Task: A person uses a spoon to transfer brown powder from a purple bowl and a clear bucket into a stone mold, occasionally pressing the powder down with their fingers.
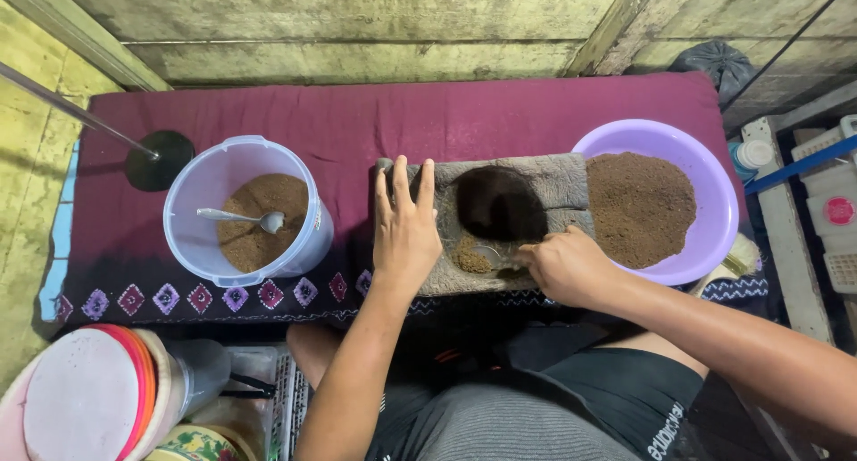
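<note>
Left hand (406, 229): laid flat, fingers (399, 182) spread and straight, palm down on the left end of the grey rectangular stone slab (562, 182); nothing gripped.
Right hand (564, 266): fingers curled tight round a small metal spoon (489, 254) at the slab's near edge; spoon bowl beside a small heap of brown powder (470, 257).
Slab: across the middle of the maroon cloth-covered desk (357, 122), between the two containers; dark round hollow (500, 202) in its centre.
Clear round plastic bucket (250, 209): towards the left edge of the desk, partly filled with brown powder; second metal spoon (243, 217) resting inside on the powder.
Lilac round plastic basin (656, 198): at the right edge of the desk, touching the slab's right end, holding a broad mound of the same brown powder.
Stack of coloured round lids (89, 394): below the desk's near left corner.
</note>
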